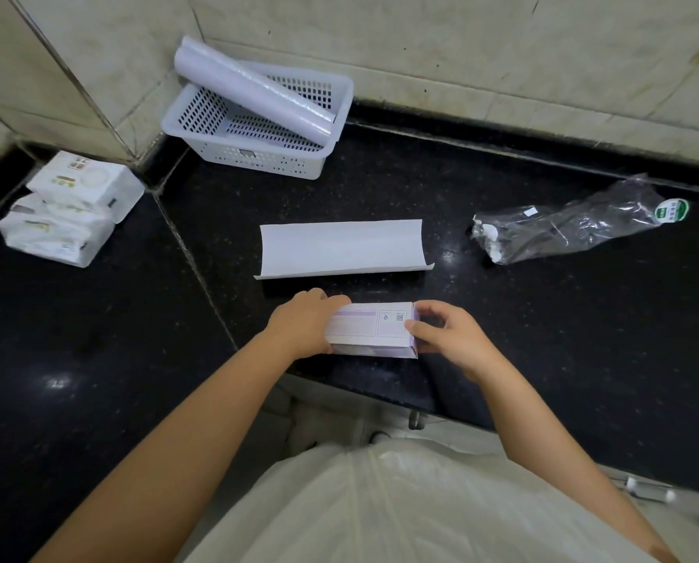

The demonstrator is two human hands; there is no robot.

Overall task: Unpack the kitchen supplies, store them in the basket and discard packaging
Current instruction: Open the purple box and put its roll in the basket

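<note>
A long white and lilac cardboard box lies near the front edge of the black counter. My left hand grips its left end and my right hand pinches its right end. Behind the box lies a curled white paper sheet. A white perforated basket stands in the back corner with a white roll of film resting slantwise across it, one end sticking over the rim. A crumpled clear plastic wrapper with a green sticker lies to the right.
Several white tissue packs are stacked on the counter at the far left. Tiled walls close the back and left. A white plastic bag hangs open below the counter's front edge, right under my arms.
</note>
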